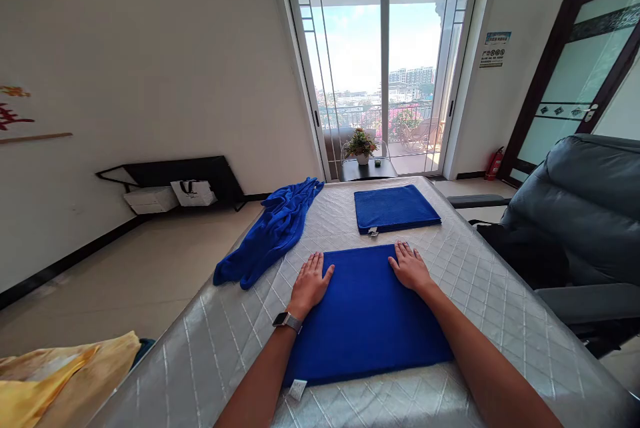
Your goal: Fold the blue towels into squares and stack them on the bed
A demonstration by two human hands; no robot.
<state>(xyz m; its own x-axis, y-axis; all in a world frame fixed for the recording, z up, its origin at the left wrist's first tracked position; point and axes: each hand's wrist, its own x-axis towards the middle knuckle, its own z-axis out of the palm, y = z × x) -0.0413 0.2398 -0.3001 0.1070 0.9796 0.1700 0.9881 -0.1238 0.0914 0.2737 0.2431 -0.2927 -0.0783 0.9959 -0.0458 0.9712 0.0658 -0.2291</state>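
left hand [310, 287] and right hand [411, 268] lie flat, fingers unclamped, at the best-looking holds, far corners of the likely soft, light cloth [370, 315].

Silvery quilted mattress [493, 275] supporting: front cloth [370, 315], blue, laid flat, white tag [297, 389] at its near left corner; rear cloth [397, 207], blue, folded into a rectangle; crumpled cloth [277, 231], also blue, along the left edge.

Mattress [490, 288], armchair [595, 208] and balcony door [385, 75] suggest a home.
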